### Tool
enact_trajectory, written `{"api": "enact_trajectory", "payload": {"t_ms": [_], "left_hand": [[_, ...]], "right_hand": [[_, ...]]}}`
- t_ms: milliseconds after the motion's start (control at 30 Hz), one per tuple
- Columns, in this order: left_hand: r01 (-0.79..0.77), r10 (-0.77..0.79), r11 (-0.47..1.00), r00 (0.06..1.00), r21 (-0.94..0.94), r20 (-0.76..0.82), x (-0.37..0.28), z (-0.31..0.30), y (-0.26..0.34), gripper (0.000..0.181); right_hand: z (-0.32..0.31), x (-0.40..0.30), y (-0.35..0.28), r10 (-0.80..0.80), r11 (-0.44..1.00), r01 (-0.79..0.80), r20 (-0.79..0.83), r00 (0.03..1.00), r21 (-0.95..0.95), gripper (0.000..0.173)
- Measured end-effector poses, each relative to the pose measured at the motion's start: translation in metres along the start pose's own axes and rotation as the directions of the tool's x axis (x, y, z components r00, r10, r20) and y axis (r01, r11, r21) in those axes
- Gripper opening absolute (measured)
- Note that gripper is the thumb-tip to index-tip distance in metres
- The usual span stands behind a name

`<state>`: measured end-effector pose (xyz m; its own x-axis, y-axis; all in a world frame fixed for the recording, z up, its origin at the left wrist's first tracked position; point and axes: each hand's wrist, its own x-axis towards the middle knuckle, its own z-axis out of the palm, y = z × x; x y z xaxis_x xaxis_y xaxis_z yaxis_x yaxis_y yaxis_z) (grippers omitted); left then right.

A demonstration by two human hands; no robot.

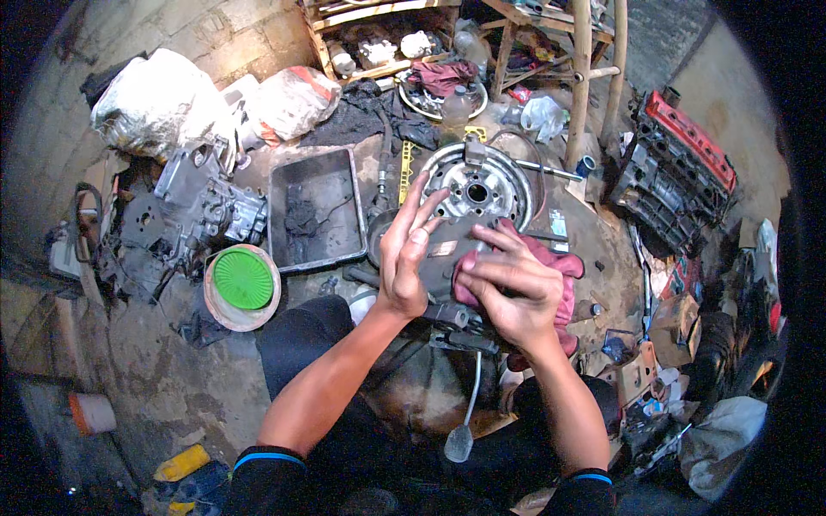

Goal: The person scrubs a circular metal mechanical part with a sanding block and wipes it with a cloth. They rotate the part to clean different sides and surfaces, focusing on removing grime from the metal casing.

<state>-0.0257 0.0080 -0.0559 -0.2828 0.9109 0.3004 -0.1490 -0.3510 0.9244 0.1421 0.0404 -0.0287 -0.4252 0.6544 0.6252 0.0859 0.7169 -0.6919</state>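
A round black housing that looks like a brake booster (445, 271) sits before me, with a small label on top. From its near side a metal rod runs down to a brake pedal (459, 442) between my legs. My left hand (406, 258) is raised over the housing's left part, fingers apart, holding nothing. Over its right side, my right hand (513, 284) has its fingers bent around part of a red cloth (565, 274). The rest of that cloth spreads out behind and below this hand. Behind the housing lies a steel wheel rim (510, 187).
To the left are a black tray (316, 261), a bowl with a green lid (243, 278) and a metal gearbox (219, 200). An engine block with a red cover (684, 161) stands at right. Beyond are a basin (406, 103) and a wooden stand (577, 84).
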Motion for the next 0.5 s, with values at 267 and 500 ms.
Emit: {"api": "enact_trajectory", "payload": {"t_ms": [267,500], "left_hand": [[0.01,-0.015,0.999,0.988,-0.036,-0.157,0.003,0.011,0.001,0.083],[0.147,-0.238,0.91,0.951,-0.388,-0.199,0.006,0.01,-0.007,0.078]], "right_hand": [[-0.006,-0.005,0.01,0.136,0.976,-0.126,0.049,0.989,-0.177,0.052],[-0.028,-0.036,0.013,0.08,0.955,-0.019,0.196,0.977,-0.297,0.087]]}}
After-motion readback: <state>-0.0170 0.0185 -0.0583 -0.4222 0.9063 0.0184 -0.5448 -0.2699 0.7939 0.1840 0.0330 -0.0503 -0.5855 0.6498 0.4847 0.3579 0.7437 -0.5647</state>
